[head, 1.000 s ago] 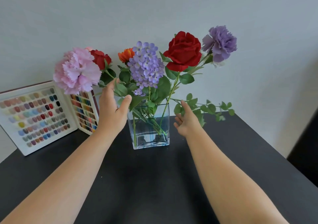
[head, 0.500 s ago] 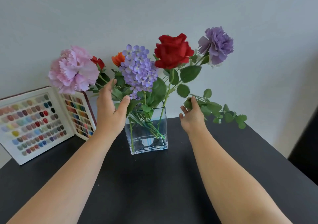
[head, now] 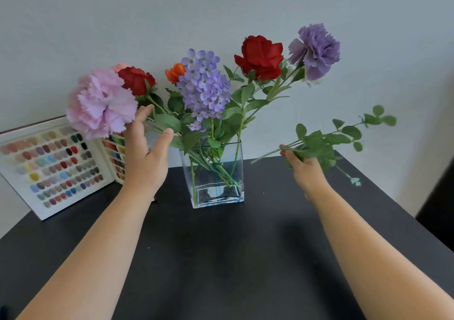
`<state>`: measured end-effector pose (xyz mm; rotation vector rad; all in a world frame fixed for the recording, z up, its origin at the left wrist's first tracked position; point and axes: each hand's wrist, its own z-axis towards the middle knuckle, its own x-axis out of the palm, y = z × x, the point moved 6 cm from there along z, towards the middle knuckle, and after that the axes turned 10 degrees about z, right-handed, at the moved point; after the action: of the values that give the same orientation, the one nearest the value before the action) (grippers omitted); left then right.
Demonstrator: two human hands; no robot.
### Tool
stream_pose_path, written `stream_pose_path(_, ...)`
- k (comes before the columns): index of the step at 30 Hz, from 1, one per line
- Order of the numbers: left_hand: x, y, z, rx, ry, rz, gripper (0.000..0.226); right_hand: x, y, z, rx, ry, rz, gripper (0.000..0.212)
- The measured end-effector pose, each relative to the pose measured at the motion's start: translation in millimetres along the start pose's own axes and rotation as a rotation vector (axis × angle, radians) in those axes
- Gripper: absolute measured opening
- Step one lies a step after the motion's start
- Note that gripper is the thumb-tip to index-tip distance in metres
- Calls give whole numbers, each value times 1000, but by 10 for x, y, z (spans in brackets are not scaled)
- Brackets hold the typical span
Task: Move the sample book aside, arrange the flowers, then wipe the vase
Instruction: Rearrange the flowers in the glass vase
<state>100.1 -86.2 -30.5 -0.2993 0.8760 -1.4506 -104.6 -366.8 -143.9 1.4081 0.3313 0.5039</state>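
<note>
Vase (head: pixel 216 172): clear square glass, upright on the dark surface (head: pixel 221 258), water in the bottom, stems crossing inside.
Flowers in vase: pink carnation (head: pixel 102 103) leaning far left of the vase, small red rose (head: pixel 135 80) behind it, orange bloom (head: pixel 175 72), lilac cluster (head: pixel 205 86) over the vase centre, big red rose (head: pixel 260 57) and purple carnation (head: pixel 315 50) up-right of the vase.
Left hand (head: pixel 145 157): just left of the vase, fingers spread open, thumb (head: pixel 163 139) against the leaves at the rim; gripped nothing.
Right hand (head: pixel 305 168): well right of the vase, above the surface, fingers closed on a green leafy sprig (head: pixel 329 140).
Sprig: fully clear of the vase, cut end pointing back toward the vase, leaves fanning away to the right; slightly blurred.
Sample book (head: pixel 56 162): left of the vase, open, propped against the wall (head: pixel 221 12), colour chips facing out; partly hidden behind the pink carnation and left hand.
</note>
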Motion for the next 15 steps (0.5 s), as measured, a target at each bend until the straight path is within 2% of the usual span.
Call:
stream_pose_path(3,-119,13,-129,-47,8,-27,48,22,151,-157,-110,84,-170,22)
stream_pose_path(8,-21,-96,-779,-90,39,-136,35,165,381,-415,-320,127,-362,29)
stream_pose_path(12,259,-286,-1061,72,317,36,17,311,416,-563,-380,191,-632,29)
stream_pose_path(15,461,-404,-1145,111,489,228,36,370,425,-698,-372,190,-678,26)
